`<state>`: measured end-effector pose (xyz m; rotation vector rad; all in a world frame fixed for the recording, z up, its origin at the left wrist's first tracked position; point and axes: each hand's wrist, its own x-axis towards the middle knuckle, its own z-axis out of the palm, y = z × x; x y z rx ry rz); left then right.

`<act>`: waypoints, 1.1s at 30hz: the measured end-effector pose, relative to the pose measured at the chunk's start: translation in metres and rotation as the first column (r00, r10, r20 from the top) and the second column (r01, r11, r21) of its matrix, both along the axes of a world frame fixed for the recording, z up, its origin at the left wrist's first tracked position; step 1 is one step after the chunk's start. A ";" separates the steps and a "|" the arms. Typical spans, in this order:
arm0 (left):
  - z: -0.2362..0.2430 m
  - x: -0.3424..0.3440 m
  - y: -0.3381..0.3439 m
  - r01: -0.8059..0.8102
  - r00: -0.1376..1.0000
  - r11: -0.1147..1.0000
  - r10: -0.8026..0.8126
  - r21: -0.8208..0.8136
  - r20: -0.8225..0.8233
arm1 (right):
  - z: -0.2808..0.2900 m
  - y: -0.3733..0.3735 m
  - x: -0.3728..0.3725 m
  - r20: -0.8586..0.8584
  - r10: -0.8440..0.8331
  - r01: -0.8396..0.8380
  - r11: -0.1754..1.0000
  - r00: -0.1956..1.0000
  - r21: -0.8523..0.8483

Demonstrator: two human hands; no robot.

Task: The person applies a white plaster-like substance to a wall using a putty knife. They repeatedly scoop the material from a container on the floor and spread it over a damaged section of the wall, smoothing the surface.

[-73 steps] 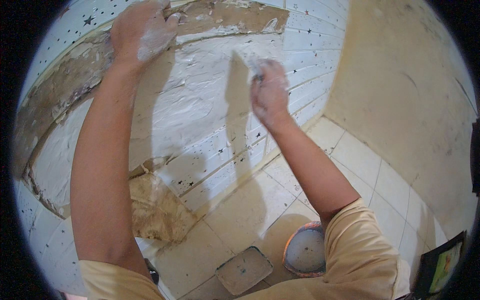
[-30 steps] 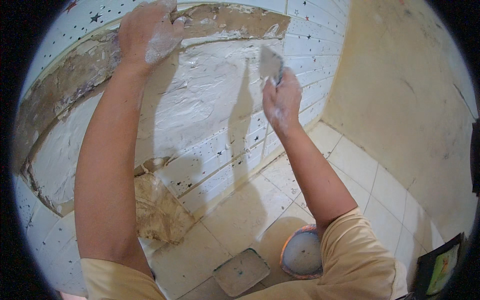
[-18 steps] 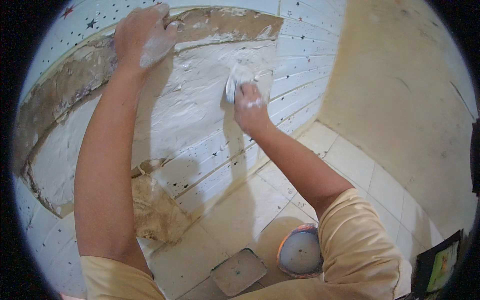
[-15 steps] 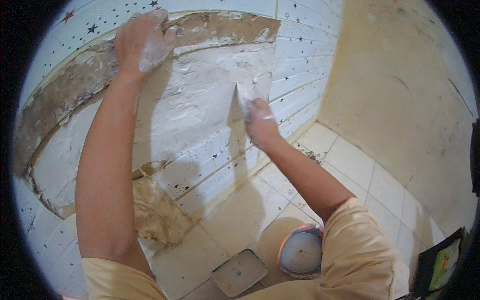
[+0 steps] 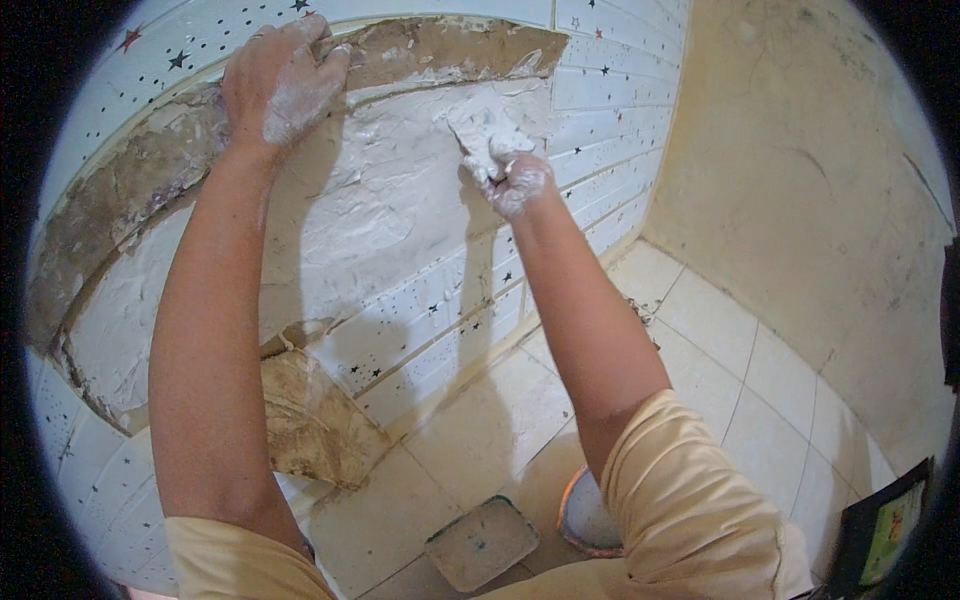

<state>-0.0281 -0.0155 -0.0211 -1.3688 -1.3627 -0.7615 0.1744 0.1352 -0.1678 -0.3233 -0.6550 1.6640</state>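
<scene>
White wet plaster (image 5: pixel 390 190) covers a broad patch of the tiled wall, with a bare brown strip (image 5: pixel 440 50) along its upper edge. My right hand (image 5: pixel 522 188) is closed around a putty knife (image 5: pixel 462 138), whose blade is at the patch's upper right. A thick lump of white plaster (image 5: pixel 495 140) sits on the blade and by my fingers, hiding most of the tool. Up at the brown strip's top, my left hand (image 5: pixel 285 85) leans on the wall, thumb apart and fingers bent over the edge, partly out of sight. Both hands are smeared with plaster.
White wall tiles (image 5: pixel 600 120) with star prints surround the patch. Below on the tiled floor (image 5: pixel 470 440) are a shallow rectangular tray (image 5: pixel 482 545), a round tub (image 5: pixel 588 515) partly behind my right arm, and a stained brown sheet (image 5: pixel 315 415). A plain wall (image 5: pixel 800 200) stands at right.
My right hand has turned and moved up, and a lump of plaster now shows on the putty knife. The right forearm covers more of the tub. My left hand stays almost in place.
</scene>
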 end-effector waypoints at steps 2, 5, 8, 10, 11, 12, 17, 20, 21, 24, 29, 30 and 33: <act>-0.001 -0.003 0.004 0.023 0.999 0.998 -0.021 0.060 -0.029 | -0.009 0.008 -0.003 0.055 -0.021 0.023 0.999 0.998 -0.034; -0.005 -0.009 0.004 0.037 0.999 0.998 -0.036 0.059 -0.025 | -0.024 -0.007 -0.005 0.019 -0.024 0.025 0.998 1.000 -0.062; 0.002 0.001 -0.007 0.024 1.000 0.999 -0.024 -0.029 0.016 | -0.045 -0.022 0.020 0.158 -0.082 0.095 0.993 0.984 -0.076; -0.001 -0.003 0.001 0.055 0.998 0.998 -0.054 0.014 -0.043 | -0.055 -0.030 0.043 0.322 -0.235 0.245 0.969 0.917 0.008; 0.000 -0.007 0.002 0.039 0.997 0.999 -0.037 0.033 -0.063 | -0.053 -0.030 0.048 0.342 -0.381 0.379 0.922 0.859 0.078; -0.001 -0.012 0.003 0.020 0.997 0.999 -0.016 0.049 -0.080 | -0.044 -0.036 0.049 0.355 -0.516 0.497 0.855 0.780 0.150; 0.000 0.000 0.001 -0.023 1.000 1.000 0.023 0.012 -0.011 | -0.020 -0.025 0.019 0.364 -0.849 0.365 0.222 -0.384 0.904; 0.004 0.001 -0.001 0.072 0.997 0.997 -0.072 0.000 -0.022 | -0.032 -0.030 -0.053 0.146 -0.936 0.158 0.100 -0.321 0.982; 0.002 -0.008 0.003 0.081 0.996 0.997 -0.081 0.006 -0.031 | -0.032 -0.055 -0.061 0.167 -0.955 0.122 0.141 -0.243 0.982; 0.001 0.000 -0.020 0.131 0.991 0.990 -0.130 -0.053 0.015 | -0.010 -0.130 -0.063 0.163 -0.982 0.079 0.156 -0.095 0.985; -0.001 -0.002 -0.019 0.207 0.977 0.978 -0.207 -0.005 -0.046 | 0.007 -0.115 -0.051 0.140 -0.968 0.189 0.100 -0.210 0.977; 0.003 -0.004 -0.024 0.190 0.981 0.982 -0.191 -0.018 -0.033 | 0.012 -0.113 -0.066 0.178 -0.958 0.198 0.133 -0.226 0.971; 0.009 0.005 -0.022 0.185 0.982 0.982 -0.186 -0.044 -0.019 | -0.002 -0.091 -0.106 -0.109 -0.991 0.121 -0.118 -0.084 0.986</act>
